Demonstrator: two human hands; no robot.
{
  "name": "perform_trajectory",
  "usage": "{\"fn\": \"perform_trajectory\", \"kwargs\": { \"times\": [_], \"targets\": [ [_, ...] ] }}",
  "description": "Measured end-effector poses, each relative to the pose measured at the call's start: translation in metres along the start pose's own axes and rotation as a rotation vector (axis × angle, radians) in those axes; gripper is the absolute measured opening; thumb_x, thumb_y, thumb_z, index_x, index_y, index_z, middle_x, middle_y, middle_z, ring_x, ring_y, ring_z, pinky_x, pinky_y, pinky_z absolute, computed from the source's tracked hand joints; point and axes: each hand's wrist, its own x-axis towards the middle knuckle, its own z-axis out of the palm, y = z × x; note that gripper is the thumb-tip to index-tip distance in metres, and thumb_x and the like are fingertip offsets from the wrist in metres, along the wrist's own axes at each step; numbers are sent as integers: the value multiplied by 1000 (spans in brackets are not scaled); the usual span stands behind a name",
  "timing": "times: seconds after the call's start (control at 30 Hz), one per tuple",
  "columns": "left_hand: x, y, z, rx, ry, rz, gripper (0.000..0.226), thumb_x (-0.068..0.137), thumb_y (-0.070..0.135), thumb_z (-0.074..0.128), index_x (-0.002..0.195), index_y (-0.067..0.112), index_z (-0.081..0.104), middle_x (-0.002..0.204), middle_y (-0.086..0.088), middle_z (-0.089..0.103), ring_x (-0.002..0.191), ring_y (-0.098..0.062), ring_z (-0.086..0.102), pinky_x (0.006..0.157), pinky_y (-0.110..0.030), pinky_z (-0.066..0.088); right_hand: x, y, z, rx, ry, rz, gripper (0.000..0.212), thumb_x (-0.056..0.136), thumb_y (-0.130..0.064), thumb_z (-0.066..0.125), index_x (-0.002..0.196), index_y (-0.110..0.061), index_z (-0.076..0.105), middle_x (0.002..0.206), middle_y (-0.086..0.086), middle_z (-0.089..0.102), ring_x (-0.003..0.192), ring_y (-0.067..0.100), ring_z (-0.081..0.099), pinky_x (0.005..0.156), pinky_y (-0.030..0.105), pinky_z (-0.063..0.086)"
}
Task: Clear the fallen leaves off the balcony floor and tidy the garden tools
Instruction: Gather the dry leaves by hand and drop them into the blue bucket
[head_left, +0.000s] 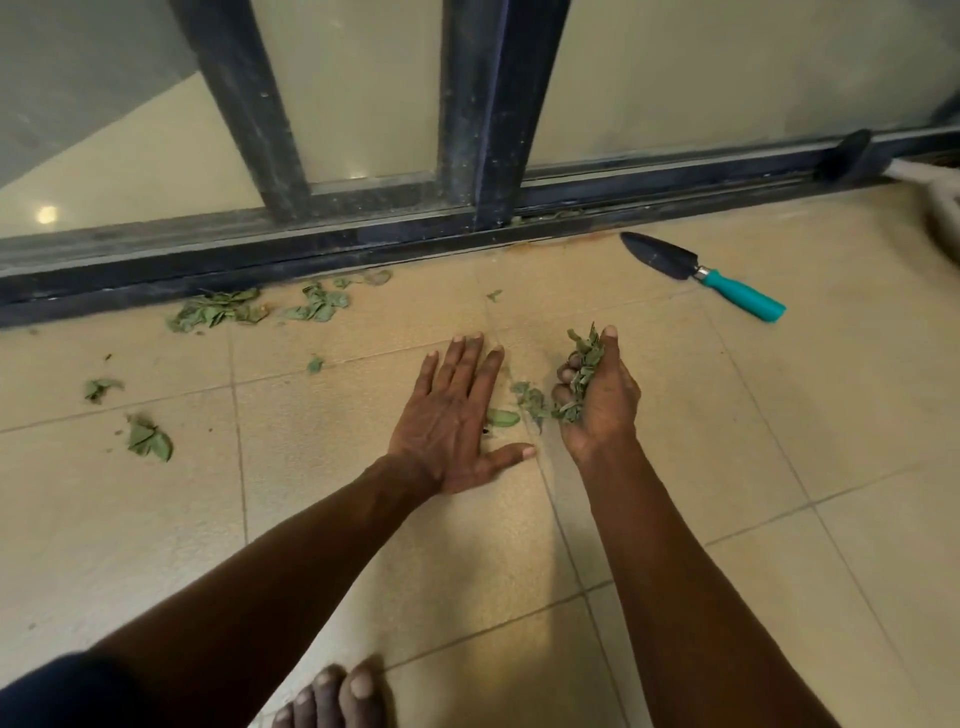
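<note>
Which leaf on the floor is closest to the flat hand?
The single oval leaf beside the left hand, just above its thumb; the rest lie farther off.

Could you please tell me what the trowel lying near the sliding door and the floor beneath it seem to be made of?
The trowel has a dark, dull blade that looks like painted or coated metal, with a shiny metal collar. Its teal handle looks like smooth plastic or rubber; I cannot tell which. The floor looks like matte beige ceramic tile, judging by its straight grout lines.
</note>
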Motion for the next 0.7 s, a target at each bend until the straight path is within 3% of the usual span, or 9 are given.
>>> {"fn": "perform_trajectory", "kwargs": {
  "times": [0.13,0.27,0.37,0.43,0.53,0.6,0.7],
  "targets": [
    [36,10,-3,5,40,56,119,82,96,29,165,18,-6,172,-12,-16,159,-30,-11,128,-57,2,7,-1,-10,148,-53,85,33,103,-44,58,85,-16,60,63,-1,56,46,8,49,34,19,35],
    [66,4,-13,49,97,-75,118,79,99,19,165,21,-3,171,-14,-17,158,-34,-12,126,-61,0,9,8,-8,293,-124,137,31,102,-41,59,87,-14,60,66,1,57,47,8,52,33,19,37],
    [86,-6,-20,86,156,-140,100,88,89,23,163,23,13,172,-12,7,156,-34,14,122,-59,21,10,9,-4,322,-156,160,33,102,-42,58,86,-14,61,66,0,59,47,8,53,34,19,38],
    [94,-14,-25,120,218,-125,75,96,77,29,151,26,36,155,-11,36,133,-29,40,106,-49,40,10,7,-1,330,-161,182,32,102,-43,57,87,-15,61,66,-1,58,46,7,52,33,18,38],
    [100,-24,-29,52,261,-40,40,105,58,37,124,25,51,123,-4,50,102,-19,47,87,-36,48,12,3,5,363,-146,206,34,104,-42,54,82,-16,59,66,-1,55,46,7,50,33,18,36],
    [101,-28,-32,57,265,0,35,108,51,36,112,21,54,106,-2,52,87,-15,49,74,-33,48,12,2,8,370,-137,216,38,104,-42,52,78,-16,58,64,-2,54,45,7,48,33,18,35],
    [103,-30,-35,127,268,46,44,110,51,34,103,16,59,84,3,48,68,-14,46,61,-31,36,10,5,10,390,-118,231,35,104,-41,53,81,-16,57,67,-2,54,46,7,48,34,18,35]
  ]
}}
